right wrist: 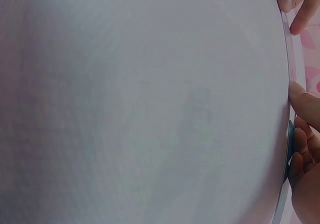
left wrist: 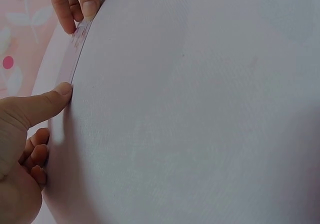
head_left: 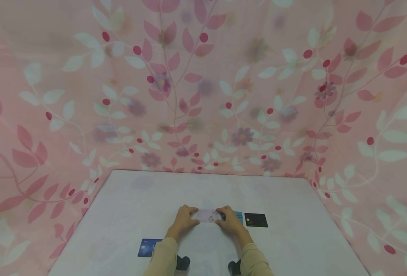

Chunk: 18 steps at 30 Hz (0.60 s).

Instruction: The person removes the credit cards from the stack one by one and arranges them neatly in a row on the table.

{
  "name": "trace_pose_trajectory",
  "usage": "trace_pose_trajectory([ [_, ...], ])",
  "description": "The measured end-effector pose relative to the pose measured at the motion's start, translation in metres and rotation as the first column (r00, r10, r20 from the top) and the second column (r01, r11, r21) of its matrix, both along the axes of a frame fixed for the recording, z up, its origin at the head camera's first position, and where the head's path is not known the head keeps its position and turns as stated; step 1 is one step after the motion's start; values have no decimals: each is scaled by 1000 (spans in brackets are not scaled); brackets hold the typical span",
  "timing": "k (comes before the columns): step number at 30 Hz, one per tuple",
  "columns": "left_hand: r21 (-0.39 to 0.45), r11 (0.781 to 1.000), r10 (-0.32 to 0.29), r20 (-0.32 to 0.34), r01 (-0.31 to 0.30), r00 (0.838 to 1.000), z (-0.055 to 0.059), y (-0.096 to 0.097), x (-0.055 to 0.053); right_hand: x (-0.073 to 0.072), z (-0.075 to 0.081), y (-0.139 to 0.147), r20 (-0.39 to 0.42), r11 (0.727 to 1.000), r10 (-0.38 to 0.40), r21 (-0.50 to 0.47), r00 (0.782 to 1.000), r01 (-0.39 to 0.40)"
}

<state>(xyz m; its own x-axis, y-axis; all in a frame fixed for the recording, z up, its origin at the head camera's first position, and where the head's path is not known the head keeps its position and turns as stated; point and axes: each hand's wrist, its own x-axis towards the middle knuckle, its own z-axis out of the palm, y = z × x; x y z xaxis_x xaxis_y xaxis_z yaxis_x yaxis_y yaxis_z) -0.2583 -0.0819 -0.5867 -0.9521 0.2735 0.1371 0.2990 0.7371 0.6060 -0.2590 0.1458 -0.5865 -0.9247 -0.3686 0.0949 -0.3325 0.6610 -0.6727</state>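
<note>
A pale pink card [head_left: 206, 215] with a small flower-like print near its right end lies level between both hands, low over the white table. My left hand [head_left: 183, 219] holds its left end, thumb at the near corner and a finger at the far corner. At the right end my right hand [head_left: 230, 220] grips it the same way. A teal card [head_left: 239, 217] shows partly from behind the right hand. In the left wrist view the pink card [left wrist: 76, 46] appears nearly edge-on, and the right wrist view gives only a thin strip of it.
To the right on the white table [head_left: 293, 245] lies a black card [head_left: 256, 220] with a chip. A blue card [head_left: 149, 247] sits at the near left, partly hidden by the left sleeve [head_left: 164, 256]. Pink floral cloth [head_left: 203, 126] surrounds the table's back and sides.
</note>
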Motion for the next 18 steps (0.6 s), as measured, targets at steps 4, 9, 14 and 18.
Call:
trace_pose_trajectory([
  [4,8,1000,-1,14,1,1000,0,0,0,-1,-1,0,21,1000,-12,3,1000,12],
  [9,10,1000,6,38,-6,999,0,-1,-2,-1,1,0,24,1000,-12,-6,1000,12],
  [14,86,996,-1,80,-6,997,2,-3,-3,-1,3,0,38,996,-45,-75,998,48],
  [18,204,979,0,85,-18,996,1,-8,-2,2,4,1,-15,979,-123,-166,992,119],
])
